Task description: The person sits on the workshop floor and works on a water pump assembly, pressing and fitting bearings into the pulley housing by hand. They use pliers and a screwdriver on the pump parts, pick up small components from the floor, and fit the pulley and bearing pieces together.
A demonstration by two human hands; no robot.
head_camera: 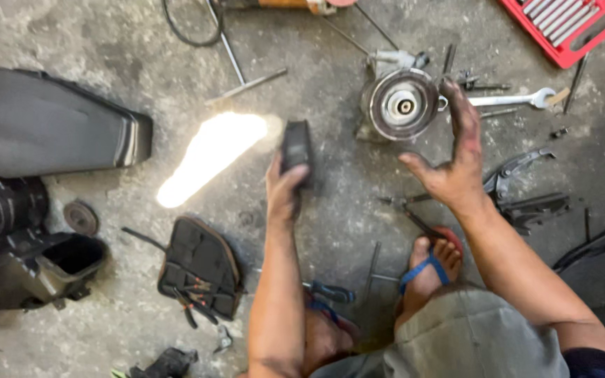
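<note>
My left hand (285, 187) grips a small dark block-shaped part (295, 145), held upright over the concrete floor. My right hand (456, 157) is greasy, its fingers spread, and it holds nothing; its fingertips reach up beside a round metal clutch-like assembly (404, 105) that sits on the floor. Whether the fingers touch the assembly I cannot tell. My sandalled right foot (430, 269) rests below the right hand.
A black seat-shaped cover (43, 122) and dark plastic housing (33, 269) lie at the left. A tool pouch (201, 266) with pliers is near my knee. A spanner (519, 99), loose rods, a red socket tray (568, 24) and a black bracket (526, 189) lie scattered on the right.
</note>
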